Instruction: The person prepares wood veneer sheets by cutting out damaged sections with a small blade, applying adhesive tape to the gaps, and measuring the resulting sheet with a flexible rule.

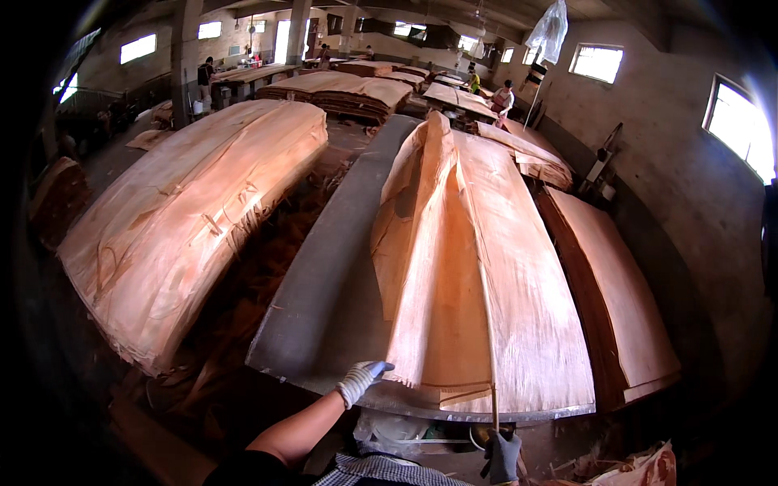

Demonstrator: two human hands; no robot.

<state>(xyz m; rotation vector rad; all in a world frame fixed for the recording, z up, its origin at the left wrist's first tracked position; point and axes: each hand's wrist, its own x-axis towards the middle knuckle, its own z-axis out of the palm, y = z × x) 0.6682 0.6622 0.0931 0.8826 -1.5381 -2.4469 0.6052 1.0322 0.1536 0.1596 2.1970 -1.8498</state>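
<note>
A large, thin wood veneer sheet (527, 292) lies on a dark grey worktable (324, 300). Its left part rises in a tall lengthwise fold (421, 283). My left hand (365, 382), in a light glove with blue-grey fingertips, pinches the near left corner of this raised part. At the table's front edge my right hand (502, 456), in a dark grey glove, is closed around the near end of a thin wooden stick (495, 405). The stick points away from me along the veneer. The right fingers are partly in shadow.
Tall veneer stacks stand left (203, 202) and right (612, 283) of the table. Torn veneer scraps (243, 324) fill the left gap; more scraps (648, 470) lie at lower right. A plastic bag (389, 429) hangs below the front edge. Several people work farther back.
</note>
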